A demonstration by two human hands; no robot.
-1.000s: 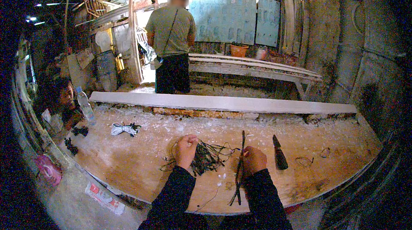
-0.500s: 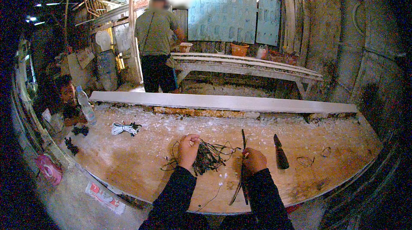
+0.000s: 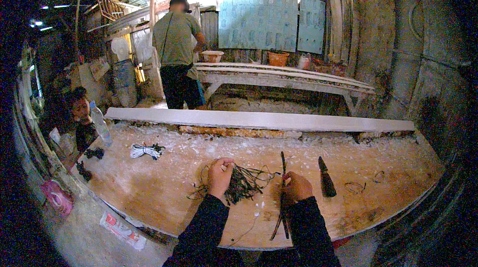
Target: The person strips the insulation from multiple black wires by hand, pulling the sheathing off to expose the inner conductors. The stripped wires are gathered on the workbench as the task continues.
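Two bare hands at work over a wide wooden counter [image 3: 174, 187], dark sleeves to the wrist; printed matter first: a flat white wrapper [image 3: 122, 229] lies below the near left edge, red blocks and lettering across it; farther back, a large pale-blue panel [image 3: 256, 23] carries rows of rounded oblong outlines.

Right hand [image 3: 298, 186]: grip pinched on slim dark strips [image 3: 283, 207], long and flat-looking, their near ends splayed apart over the wood; left hand [image 3: 220, 176]: fingers curled at the upper left of a heap of dark cords [image 3: 244, 183]; cannot tell whether that grip is closed on a strand. Heap sits on the counter between the hands, thin and tangled, loops straying out both sides.

Right of the strips, a dark knife-shaped tool [image 3: 326, 180], tapered end away from the wearer; beyond it a thin wire-like loop [image 3: 355, 187]. Left side: a tied hank of white cord [image 3: 145, 150], dark at one end; a clear plastic bottle [image 3: 101, 127], ribbed, leaning. Counter surface brown, dusted and flecked white, thickest toward the long, smooth white beam [image 3: 259, 118] along the far edge.
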